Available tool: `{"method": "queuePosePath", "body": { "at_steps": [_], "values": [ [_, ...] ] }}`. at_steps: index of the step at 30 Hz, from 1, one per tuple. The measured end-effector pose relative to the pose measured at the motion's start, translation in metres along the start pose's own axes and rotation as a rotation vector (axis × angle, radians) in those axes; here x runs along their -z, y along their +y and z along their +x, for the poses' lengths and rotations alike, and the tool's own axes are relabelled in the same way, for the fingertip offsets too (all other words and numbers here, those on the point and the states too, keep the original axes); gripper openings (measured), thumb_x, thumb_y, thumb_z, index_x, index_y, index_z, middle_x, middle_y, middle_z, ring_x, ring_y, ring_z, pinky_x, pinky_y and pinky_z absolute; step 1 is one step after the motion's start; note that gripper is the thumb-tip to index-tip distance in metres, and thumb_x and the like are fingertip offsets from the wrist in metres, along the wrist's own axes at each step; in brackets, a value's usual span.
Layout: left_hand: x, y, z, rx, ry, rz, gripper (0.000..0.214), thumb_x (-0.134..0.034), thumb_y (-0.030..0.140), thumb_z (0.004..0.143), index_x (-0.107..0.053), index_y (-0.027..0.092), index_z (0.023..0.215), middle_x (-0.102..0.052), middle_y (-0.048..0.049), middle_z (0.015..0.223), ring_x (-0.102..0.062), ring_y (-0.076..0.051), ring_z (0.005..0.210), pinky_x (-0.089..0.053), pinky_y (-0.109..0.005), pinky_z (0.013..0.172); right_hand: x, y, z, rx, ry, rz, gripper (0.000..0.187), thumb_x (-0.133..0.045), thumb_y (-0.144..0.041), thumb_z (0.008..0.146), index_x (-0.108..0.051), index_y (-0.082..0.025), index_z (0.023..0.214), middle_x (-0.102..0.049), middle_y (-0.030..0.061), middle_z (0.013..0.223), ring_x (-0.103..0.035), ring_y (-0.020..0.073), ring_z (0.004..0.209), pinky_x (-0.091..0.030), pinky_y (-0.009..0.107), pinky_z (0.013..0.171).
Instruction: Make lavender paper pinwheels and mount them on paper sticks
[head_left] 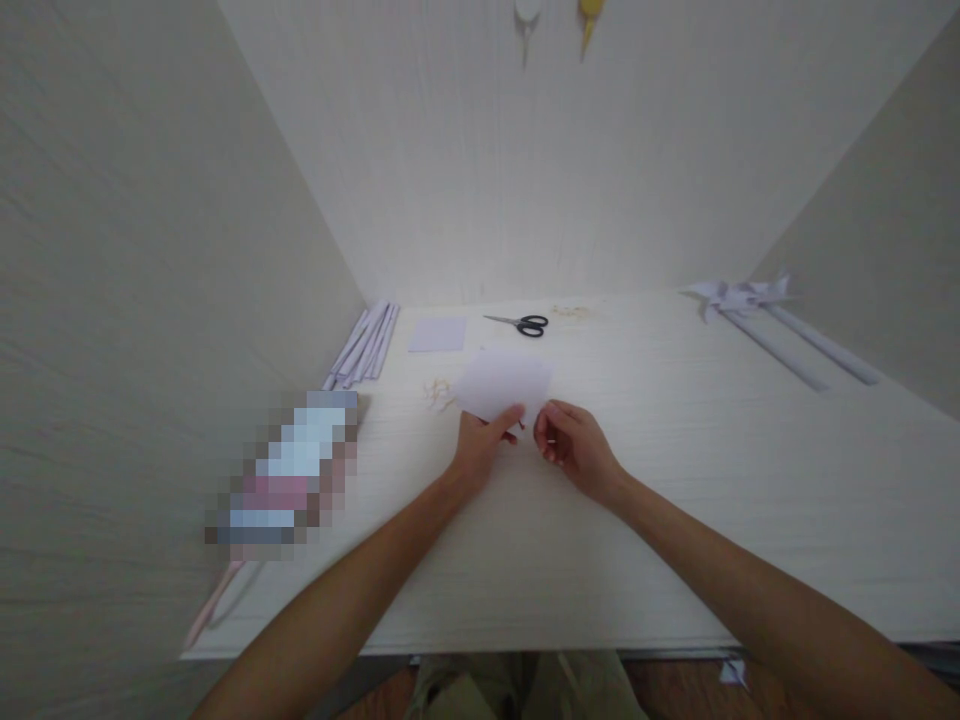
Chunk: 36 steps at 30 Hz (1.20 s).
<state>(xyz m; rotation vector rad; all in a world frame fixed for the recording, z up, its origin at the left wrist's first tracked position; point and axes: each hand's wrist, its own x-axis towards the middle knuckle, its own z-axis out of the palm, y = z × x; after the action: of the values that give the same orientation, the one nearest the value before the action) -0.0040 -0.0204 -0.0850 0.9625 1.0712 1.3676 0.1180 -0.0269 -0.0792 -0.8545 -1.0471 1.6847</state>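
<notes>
A pale lilac sheet of paper [504,386] lies near the middle of the white table [675,480], raised a little at its near edge. My left hand [480,447] pinches that near edge with thumb and fingers closed on it. My right hand [574,444] grips the same edge just to the right, fingers curled. Black-handled scissors [523,323] lie farther back, beyond the sheet. A second lilac square of paper [437,334] lies flat to the left of the scissors.
Several rolled paper sticks [367,345] lie along the left wall. Paper pinwheels on sticks [757,305] rest at the back right. Small pale scraps [439,393] sit left of the sheet, more scraps [574,312] behind the scissors. Walls enclose the table on three sides.
</notes>
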Motion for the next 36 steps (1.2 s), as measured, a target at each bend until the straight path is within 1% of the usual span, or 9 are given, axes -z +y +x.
{"method": "queuePosePath", "body": {
  "at_steps": [3, 5, 8, 10, 12, 17, 19, 24, 36],
  "values": [
    [-0.001, -0.001, 0.000, -0.008, 0.005, 0.005, 0.018, -0.064, 0.028, 0.056, -0.057, 0.013, 0.063, -0.056, 0.0010, 0.053, -0.049, -0.008, 0.045, -0.037, -0.018, 0.038, 0.005, -0.009, 0.000, 0.061, 0.010, 0.226, 0.024, -0.049, -0.031, 0.071, -0.041, -0.019, 0.053, -0.037, -0.0046, 0.044, -0.028, 0.0064, 0.036, -0.017, 0.019, 0.035],
    [-0.001, -0.002, 0.000, -0.009, 0.016, 0.007, 0.018, -0.065, 0.028, 0.056, -0.057, 0.013, 0.063, -0.056, 0.0012, 0.052, -0.049, -0.008, 0.044, -0.037, -0.018, 0.037, 0.010, -0.014, 0.000, 0.061, 0.024, 0.348, 0.022, -0.047, -0.029, 0.072, -0.039, -0.019, 0.053, -0.033, -0.0048, 0.047, -0.025, 0.0068, 0.038, -0.017, 0.019, 0.035],
    [-0.001, -0.003, 0.000, -0.003, 0.028, 0.001, 0.020, -0.066, 0.027, 0.055, -0.057, 0.014, 0.067, -0.056, 0.0014, 0.054, -0.050, -0.008, 0.044, -0.037, -0.018, 0.037, 0.018, -0.018, 0.002, 0.056, 0.039, 0.455, 0.022, -0.046, -0.027, 0.073, -0.039, -0.018, 0.054, -0.030, -0.0046, 0.050, -0.025, 0.0066, 0.040, -0.018, 0.018, 0.035],
    [0.000, -0.003, 0.001, -0.010, 0.017, -0.005, 0.020, -0.066, 0.027, 0.055, -0.057, 0.014, 0.067, -0.056, 0.0017, 0.054, -0.050, -0.008, 0.044, -0.037, -0.017, 0.036, 0.020, -0.017, 0.004, 0.041, 0.029, 0.475, 0.022, -0.047, -0.027, 0.074, -0.040, -0.018, 0.055, -0.031, -0.0048, 0.050, -0.026, 0.0055, 0.040, -0.018, 0.016, 0.034],
    [0.001, -0.004, 0.001, -0.019, -0.001, -0.003, 0.019, -0.065, 0.027, 0.056, -0.057, 0.013, 0.065, -0.056, 0.0019, 0.053, -0.050, -0.008, 0.044, -0.037, -0.017, 0.037, 0.018, -0.013, 0.005, 0.002, 0.014, 0.427, 0.025, -0.047, -0.030, 0.075, -0.041, -0.017, 0.055, -0.034, -0.0051, 0.048, -0.027, 0.0044, 0.038, -0.017, 0.015, 0.033],
    [0.001, -0.003, 0.000, -0.008, -0.048, 0.012, 0.018, -0.064, 0.028, 0.058, -0.057, 0.013, 0.065, -0.057, 0.0018, 0.054, -0.050, -0.008, 0.044, -0.038, -0.018, 0.039, 0.003, -0.001, 0.003, -0.085, -0.021, 0.071, 0.027, -0.049, -0.039, 0.075, -0.046, -0.016, 0.059, -0.047, -0.0031, 0.047, -0.038, 0.0044, 0.036, -0.021, 0.016, 0.031],
    [0.001, -0.002, 0.000, 0.001, -0.063, 0.021, 0.017, -0.063, 0.028, 0.059, -0.057, 0.013, 0.063, -0.057, 0.0016, 0.053, -0.050, -0.008, 0.044, -0.038, -0.019, 0.039, 0.000, 0.001, 0.001, -0.098, -0.035, 0.004, 0.026, -0.051, -0.039, 0.073, -0.046, -0.016, 0.062, -0.050, -0.0030, 0.049, -0.041, 0.0046, 0.036, -0.023, 0.016, 0.031],
    [0.001, -0.001, -0.001, 0.002, -0.092, 0.020, 0.016, -0.061, 0.028, 0.060, -0.057, 0.013, 0.062, -0.057, 0.0017, 0.051, -0.051, -0.008, 0.043, -0.038, -0.019, 0.041, 0.000, -0.001, -0.001, -0.093, -0.054, -0.028, 0.025, -0.054, -0.037, 0.071, -0.045, -0.016, 0.063, -0.052, -0.0034, 0.051, -0.042, 0.0036, 0.037, -0.024, 0.015, 0.031],
    [0.002, -0.002, 0.000, -0.009, -0.083, -0.019, 0.015, -0.063, 0.026, 0.059, -0.058, 0.012, 0.063, -0.057, 0.0011, 0.052, -0.050, -0.008, 0.043, -0.037, -0.018, 0.040, 0.001, 0.001, 0.000, -0.075, -0.071, -0.037, 0.022, -0.056, -0.032, 0.071, -0.045, -0.015, 0.060, -0.054, -0.0038, 0.052, -0.043, 0.0032, 0.038, -0.025, 0.015, 0.033]
  ]
}}
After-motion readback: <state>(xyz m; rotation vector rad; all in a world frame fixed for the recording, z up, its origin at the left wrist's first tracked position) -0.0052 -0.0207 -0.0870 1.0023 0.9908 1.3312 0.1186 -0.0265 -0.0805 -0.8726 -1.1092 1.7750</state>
